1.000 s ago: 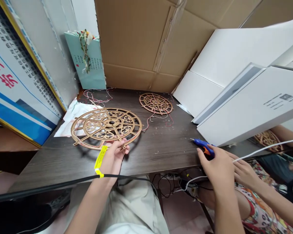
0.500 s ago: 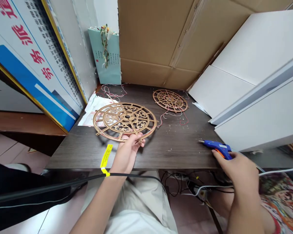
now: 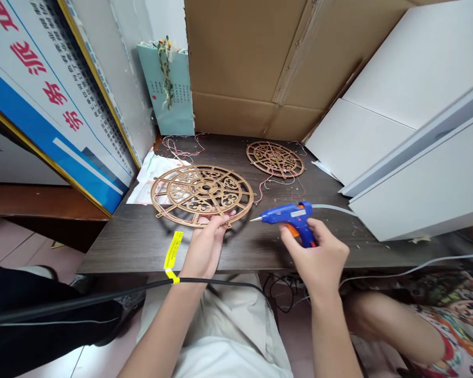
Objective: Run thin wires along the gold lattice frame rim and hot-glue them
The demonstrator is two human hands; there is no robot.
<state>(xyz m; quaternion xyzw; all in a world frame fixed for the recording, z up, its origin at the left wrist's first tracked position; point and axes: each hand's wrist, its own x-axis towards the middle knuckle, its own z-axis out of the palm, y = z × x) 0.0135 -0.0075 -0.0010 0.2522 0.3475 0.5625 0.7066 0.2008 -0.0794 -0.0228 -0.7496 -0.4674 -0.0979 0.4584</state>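
Observation:
My left hand (image 3: 208,239) grips the near edge of a round, cut-out wooden panel (image 3: 229,184), thumb on top and fingers underneath. The panel is raised a little above the dark table, and thin red and white wires run along its rim. In my right hand (image 3: 319,254) is a blue glue gun (image 3: 289,214) with an orange trigger. Its metal nozzle points left, close to the panel's right edge but apart from it. A second round wooden panel (image 3: 276,157) lies farther back, with loose wires (image 3: 262,189) by it.
Crumpled paper (image 3: 142,186) lies at the table's left. A light-blue bag (image 3: 173,94) and a cardboard sheet (image 3: 236,58) stand behind. White boxes (image 3: 421,173) line the right side. A black cable (image 3: 142,289) crosses before my left forearm. Another person's leg (image 3: 394,320) is at lower right.
My right hand has brought the glue gun left and up, from the table's right side to near the panel's edge. My left hand and its panel have hardly moved.

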